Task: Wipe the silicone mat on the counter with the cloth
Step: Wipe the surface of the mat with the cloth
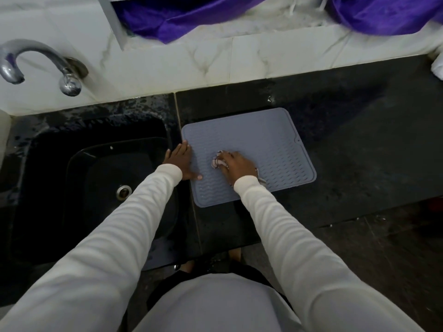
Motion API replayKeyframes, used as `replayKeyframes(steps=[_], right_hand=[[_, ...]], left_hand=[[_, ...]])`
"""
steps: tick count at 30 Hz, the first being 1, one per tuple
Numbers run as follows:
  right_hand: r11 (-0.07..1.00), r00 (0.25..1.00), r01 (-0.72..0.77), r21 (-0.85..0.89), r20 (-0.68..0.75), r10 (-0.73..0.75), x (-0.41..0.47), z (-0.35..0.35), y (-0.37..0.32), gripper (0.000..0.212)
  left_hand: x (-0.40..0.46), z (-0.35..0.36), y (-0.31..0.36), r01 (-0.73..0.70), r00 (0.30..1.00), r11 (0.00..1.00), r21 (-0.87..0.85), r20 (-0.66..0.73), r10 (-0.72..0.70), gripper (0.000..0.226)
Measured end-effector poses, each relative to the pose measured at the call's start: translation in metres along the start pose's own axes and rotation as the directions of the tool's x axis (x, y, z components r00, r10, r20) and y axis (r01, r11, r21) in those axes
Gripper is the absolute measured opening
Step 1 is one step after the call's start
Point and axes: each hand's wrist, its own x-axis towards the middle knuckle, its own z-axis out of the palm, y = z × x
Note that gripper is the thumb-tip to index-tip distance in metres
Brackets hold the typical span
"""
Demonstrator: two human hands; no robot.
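A grey ribbed silicone mat [259, 135] lies flat on the black counter [359, 140], just right of the sink. My right hand [237, 165] sits near the mat's middle and grips a bunched pale striped cloth [217, 161], pressing it onto the mat; part of the cloth is hidden under the hand. My left hand [182, 161] lies flat with straight fingers on the mat's left edge, thumb stretched along the ribbed surface.
A black sink [48, 164] with a metal drain [124, 191] is at the left, under a chrome tap [36, 61]. White marble tiles [215, 61] back the counter. Purple fabric [191, 15] hangs above. The counter's front edge runs below the mat.
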Motion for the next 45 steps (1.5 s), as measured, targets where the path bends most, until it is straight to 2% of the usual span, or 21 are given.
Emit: replayKeyframes(steps=[2, 5, 9, 12, 14, 16, 19, 22, 25, 28, 32, 35, 45], right_hand=[[0.999, 0.999, -0.038, -0.006, -0.036, 0.038, -0.007, 0.007, 0.004, 0.042], [0.997, 0.999, -0.032, -0.072, -0.015, 0.031, -0.002, 0.000, 0.012, 0.041], [0.993, 0.994, -0.070, -0.095, -0.086, 0.062, 0.002, -0.019, 0.035, 0.037], [0.983, 0.973, -0.181, -0.015, -0.147, 0.177, 0.009, -0.039, 0.062, 0.029], [0.959, 0.944, -0.284, -0.005, -0.176, 0.279, 0.016, -0.051, 0.083, 0.028], [0.946, 0.928, -0.324, -0.007, -0.194, 0.317, 0.021, -0.061, 0.093, 0.028], [0.975, 0.958, -0.218, 0.045, -0.179, 0.222, 0.024, -0.063, 0.068, 0.031], [0.992, 0.994, -0.012, 0.129, -0.106, 0.026, 0.013, -0.038, 0.007, 0.029], [0.983, 0.986, 0.165, 0.082, 0.023, -0.167, -0.017, 0.005, -0.039, 0.030], [0.981, 0.981, 0.196, 0.013, -0.011, -0.195, -0.045, 0.028, -0.038, 0.033], [0.980, 0.984, 0.178, -0.085, -0.015, -0.180, -0.047, 0.017, -0.007, 0.038], [0.986, 0.990, 0.136, -0.098, -0.018, -0.138, -0.045, -0.005, 0.025, 0.035], [0.974, 0.986, -0.153, -0.164, -0.089, 0.140, -0.049, -0.057, 0.131, 0.036]], left_hand=[[-0.002, 0.002, 0.000, -0.006, 1.000, 1.000, 0.023, 0.000, 0.006, 0.125], [-0.004, 0.003, 0.002, -0.011, 1.000, 0.999, 0.047, -0.014, 0.012, 0.127], [-0.006, 0.004, 0.002, 0.001, 1.000, 0.999, 0.037, -0.020, -0.001, 0.126], [-0.008, 0.004, 0.004, 0.009, 1.000, 0.999, 0.035, -0.028, -0.008, 0.125], [-0.008, 0.001, 0.007, 0.017, 1.000, 1.000, 0.026, -0.014, -0.017, 0.127], [-0.007, -0.002, 0.008, 0.027, 1.000, 0.999, 0.023, 0.006, -0.027, 0.133], [-0.009, -0.005, 0.011, 0.030, 0.999, 0.999, 0.039, 0.039, -0.032, 0.142], [-0.008, -0.005, 0.012, 0.034, 0.999, 0.998, 0.051, 0.016, -0.035, 0.142], [-0.007, -0.003, 0.006, 0.018, 1.000, 0.999, 0.045, -0.001, -0.018, 0.133], [-0.007, -0.003, 0.003, 0.014, 1.000, 0.999, 0.051, 0.005, -0.014, 0.126], [-0.008, -0.001, 0.006, 0.025, 0.999, 0.999, 0.032, 0.025, -0.025, 0.129], [-0.008, -0.002, 0.005, 0.025, 0.999, 1.000, 0.019, 0.023, -0.026, 0.129], [-0.010, 0.000, 0.004, 0.006, 1.000, 1.000, 0.003, 0.006, -0.006, 0.129]])
